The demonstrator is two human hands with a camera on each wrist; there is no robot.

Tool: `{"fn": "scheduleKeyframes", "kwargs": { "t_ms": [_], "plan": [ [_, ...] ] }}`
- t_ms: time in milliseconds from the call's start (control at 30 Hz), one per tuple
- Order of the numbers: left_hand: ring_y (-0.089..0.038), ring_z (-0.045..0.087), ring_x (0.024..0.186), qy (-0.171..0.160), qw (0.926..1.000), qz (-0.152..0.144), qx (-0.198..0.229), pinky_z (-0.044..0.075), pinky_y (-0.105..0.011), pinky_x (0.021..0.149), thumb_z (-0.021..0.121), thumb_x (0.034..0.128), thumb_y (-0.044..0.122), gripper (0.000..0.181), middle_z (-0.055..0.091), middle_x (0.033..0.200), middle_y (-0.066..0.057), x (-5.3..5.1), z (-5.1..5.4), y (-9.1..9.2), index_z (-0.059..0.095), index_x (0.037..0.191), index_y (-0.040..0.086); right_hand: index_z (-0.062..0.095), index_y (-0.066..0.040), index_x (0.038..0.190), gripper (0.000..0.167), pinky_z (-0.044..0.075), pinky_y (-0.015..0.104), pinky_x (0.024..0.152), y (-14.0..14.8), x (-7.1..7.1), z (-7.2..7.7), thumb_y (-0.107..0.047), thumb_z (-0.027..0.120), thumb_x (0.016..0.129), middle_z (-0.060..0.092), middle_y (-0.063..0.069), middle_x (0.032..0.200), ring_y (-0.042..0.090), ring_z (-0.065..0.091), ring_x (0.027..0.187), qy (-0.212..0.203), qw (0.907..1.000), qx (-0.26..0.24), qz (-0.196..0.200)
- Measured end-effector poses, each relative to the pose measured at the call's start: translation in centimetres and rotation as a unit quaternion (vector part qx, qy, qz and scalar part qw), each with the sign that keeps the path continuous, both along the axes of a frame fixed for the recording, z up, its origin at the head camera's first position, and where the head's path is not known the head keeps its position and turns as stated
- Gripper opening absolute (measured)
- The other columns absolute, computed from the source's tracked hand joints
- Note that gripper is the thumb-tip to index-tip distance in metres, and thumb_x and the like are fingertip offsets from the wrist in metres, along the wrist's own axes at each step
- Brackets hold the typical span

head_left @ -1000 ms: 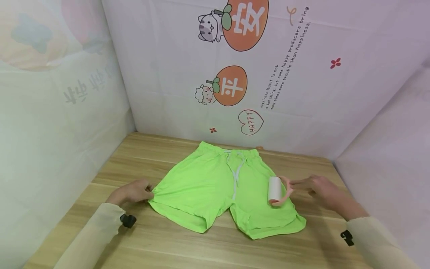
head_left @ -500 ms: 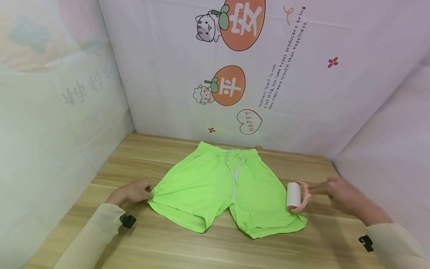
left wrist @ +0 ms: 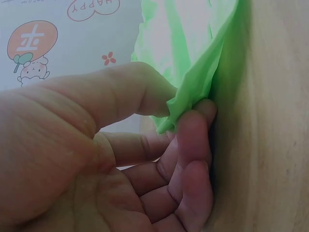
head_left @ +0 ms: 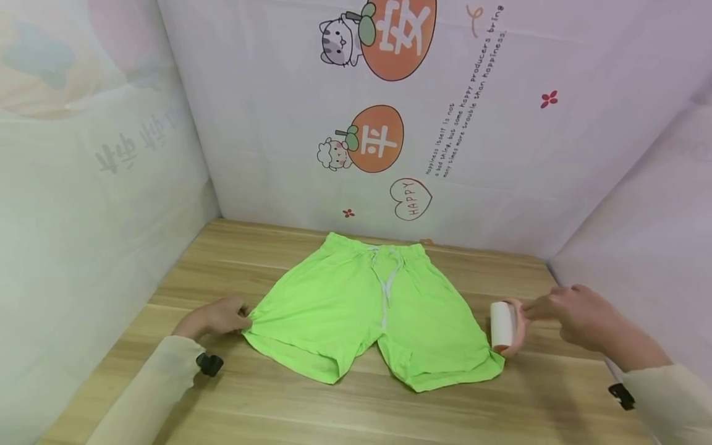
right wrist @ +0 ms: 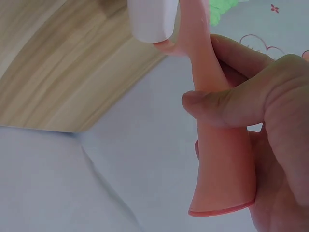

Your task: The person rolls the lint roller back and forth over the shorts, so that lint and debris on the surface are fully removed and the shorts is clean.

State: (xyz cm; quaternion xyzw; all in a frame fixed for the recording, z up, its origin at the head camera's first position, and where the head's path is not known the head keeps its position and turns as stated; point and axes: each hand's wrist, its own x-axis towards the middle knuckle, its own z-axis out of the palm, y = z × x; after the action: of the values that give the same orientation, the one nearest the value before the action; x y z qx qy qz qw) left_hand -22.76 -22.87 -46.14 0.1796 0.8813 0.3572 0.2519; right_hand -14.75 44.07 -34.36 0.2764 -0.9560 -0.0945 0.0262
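Note:
Bright green shorts (head_left: 334, 303) with a white drawstring lie spread on the wooden table, waistband toward the back wall. My left hand (head_left: 220, 316) pinches the outer corner of the left leg hem; in the left wrist view the green fabric (left wrist: 193, 87) sits between thumb and fingers. My right hand (head_left: 581, 315) grips the pink handle (right wrist: 222, 150) of a lint roller, thumb across it. The lint roller's white roll (head_left: 503, 326) is at the outer edge of the right leg, near the hem corner. Whether it touches the fabric there, I cannot tell.
The wooden table (head_left: 311, 414) meets a white printed sheet (head_left: 267, 123) at the back, with similar white sheets at the left and right. Black clips (head_left: 209, 364) are worn at both sleeve cuffs.
My right hand has moved the lint roller to the right, from the middle of the right leg to its outer edge. The left hand keeps its pinch on the hem.

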Motion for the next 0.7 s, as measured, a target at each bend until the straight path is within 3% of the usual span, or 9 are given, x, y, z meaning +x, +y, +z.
{"fn": "scheduleKeyframes", "kwargs": {
  "t_ms": [233,333,467,700],
  "plan": [
    [-0.011,0.035,0.055,0.003,0.9999,0.015,-0.006,0.031,-0.022,0.053,0.06,0.0921,0.005,0.033,0.044,0.061,0.005,0.3,0.2,0.3,0.044,0.066,0.017,0.085,-0.026,0.103,0.079,0.051,0.029,0.063,-2.4,0.5,-0.7,0.031,0.061,0.055,0.081,-0.01,0.108,0.02,0.071,0.085,-0.004,0.9982,-0.032,0.05],
    [-0.011,0.035,0.055,0.004,0.9999,0.015,-0.007,0.031,-0.022,0.053,0.06,0.0923,0.005,0.033,0.044,0.062,0.005,0.3,0.2,0.4,0.044,0.066,0.017,0.085,-0.025,0.103,0.079,0.049,0.028,0.063,-3.6,0.8,-1.0,0.033,0.061,0.056,0.081,-0.01,0.108,0.022,0.073,0.088,-0.006,0.9979,-0.038,0.051],
    [-0.01,0.035,0.055,0.001,0.9999,0.014,-0.009,0.031,-0.022,0.053,0.06,0.0927,0.006,0.033,0.044,0.062,0.005,0.2,0.2,0.3,0.044,0.066,0.017,0.085,-0.027,0.107,0.082,0.054,0.034,0.065,-5.3,1.0,-0.8,0.034,0.059,0.058,0.081,-0.01,0.11,0.022,0.073,0.09,0.002,0.9969,-0.032,0.071],
    [-0.011,0.035,0.055,0.002,0.9998,0.015,-0.008,0.031,-0.022,0.053,0.061,0.0926,0.006,0.032,0.044,0.061,0.005,0.2,0.1,0.3,0.044,0.066,0.017,0.083,-0.036,0.11,0.089,0.05,0.029,0.065,-8.3,-0.4,-0.7,0.033,0.062,0.058,0.08,-0.014,0.111,0.011,0.066,0.08,-0.006,0.9916,-0.051,0.119]
  ]
}}
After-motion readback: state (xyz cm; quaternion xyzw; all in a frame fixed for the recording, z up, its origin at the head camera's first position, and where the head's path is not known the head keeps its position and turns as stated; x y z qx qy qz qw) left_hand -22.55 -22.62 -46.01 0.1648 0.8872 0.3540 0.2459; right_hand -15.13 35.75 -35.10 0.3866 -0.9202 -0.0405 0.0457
